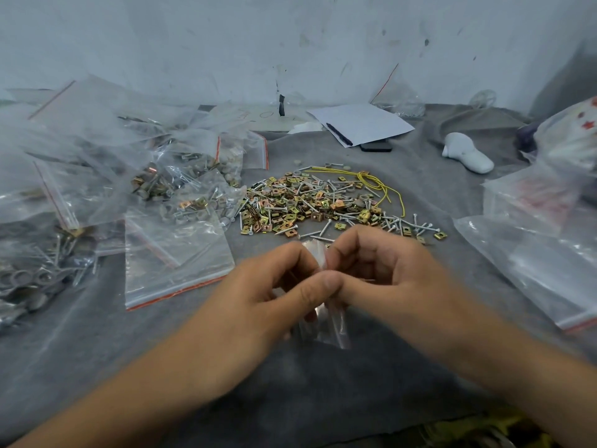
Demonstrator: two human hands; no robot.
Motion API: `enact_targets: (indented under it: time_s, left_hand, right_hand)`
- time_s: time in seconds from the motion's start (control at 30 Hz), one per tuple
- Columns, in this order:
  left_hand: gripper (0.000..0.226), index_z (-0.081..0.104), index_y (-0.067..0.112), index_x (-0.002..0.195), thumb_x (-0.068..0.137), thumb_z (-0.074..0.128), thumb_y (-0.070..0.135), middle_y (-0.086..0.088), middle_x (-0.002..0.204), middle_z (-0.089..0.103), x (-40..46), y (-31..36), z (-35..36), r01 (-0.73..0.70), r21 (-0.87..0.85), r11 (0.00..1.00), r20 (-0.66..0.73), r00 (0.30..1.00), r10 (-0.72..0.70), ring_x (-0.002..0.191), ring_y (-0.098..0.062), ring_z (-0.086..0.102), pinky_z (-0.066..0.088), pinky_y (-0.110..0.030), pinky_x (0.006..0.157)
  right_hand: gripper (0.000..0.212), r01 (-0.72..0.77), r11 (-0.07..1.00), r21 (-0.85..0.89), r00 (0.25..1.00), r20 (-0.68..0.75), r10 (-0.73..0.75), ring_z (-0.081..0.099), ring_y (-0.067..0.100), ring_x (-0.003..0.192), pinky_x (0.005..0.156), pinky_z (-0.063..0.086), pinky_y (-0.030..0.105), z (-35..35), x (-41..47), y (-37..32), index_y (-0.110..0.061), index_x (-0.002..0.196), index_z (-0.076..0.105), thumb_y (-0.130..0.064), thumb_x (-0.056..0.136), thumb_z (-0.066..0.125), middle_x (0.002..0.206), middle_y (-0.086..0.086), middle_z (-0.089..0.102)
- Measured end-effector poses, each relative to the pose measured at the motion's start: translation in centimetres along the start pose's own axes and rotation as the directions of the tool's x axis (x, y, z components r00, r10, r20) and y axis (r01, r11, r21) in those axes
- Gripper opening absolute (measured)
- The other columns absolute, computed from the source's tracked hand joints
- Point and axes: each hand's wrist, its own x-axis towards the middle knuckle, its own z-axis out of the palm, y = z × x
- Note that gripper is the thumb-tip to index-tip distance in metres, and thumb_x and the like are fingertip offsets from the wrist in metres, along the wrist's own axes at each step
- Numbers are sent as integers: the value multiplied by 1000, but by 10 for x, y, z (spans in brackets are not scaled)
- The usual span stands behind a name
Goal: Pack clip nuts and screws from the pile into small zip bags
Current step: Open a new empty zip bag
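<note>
A pile of brass-coloured clip nuts and silver screws (pixel 310 205) is spread over the grey cloth in the middle of the table. Just in front of it, my left hand (pixel 277 286) and my right hand (pixel 381 270) meet, both pinching the top of one small clear zip bag (pixel 326 324) that hangs down between them. The bag is blurred, and I cannot tell what is inside it. My fingers hide its opening.
Filled and empty zip bags with red seal strips (pixel 174 253) are heaped on the left. More large clear bags (pixel 536 260) lie on the right. A yellow cord (pixel 374 182), white paper with a pen (pixel 361 122) and a white object (pixel 465 151) sit behind the pile.
</note>
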Motion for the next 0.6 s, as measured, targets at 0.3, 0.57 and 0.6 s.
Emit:
enact_targets:
  time_s: [0.3, 0.57, 0.6]
  left_hand:
    - [24, 68, 15, 81, 95, 60, 32, -6, 68, 68, 3, 2, -10, 15, -84, 996, -19, 1000, -17, 63, -17, 64, 47, -28, 53]
    - [28, 61, 15, 72, 85, 61, 40, -13, 60, 60, 3, 5, -2, 70, 149, 986, -152, 987, -47, 50, -8, 49, 39, -28, 49]
    - [28, 61, 14, 72, 84, 61, 41, -13, 60, 60, 2, 5, -1, 88, 147, 985, -164, 984, -64, 50, -8, 48, 38, -28, 48]
  right_hand:
    - [6, 32, 995, 93, 999, -5, -31, 72, 22, 75, 69, 59, 29, 4, 2, 5, -11, 93, 70, -10, 90, 75, 83, 10, 74]
    - [10, -119, 993, -21, 981, -158, 114, 67, 14, 64, 61, 58, 25, -3, 10, 5, -9, 86, 70, -1, 91, 75, 73, 8, 72]
    - [10, -100, 987, -122, 984, -161, 80, 68, 15, 67, 63, 59, 28, -6, 10, 4, -12, 88, 69, -4, 91, 75, 78, 8, 73]
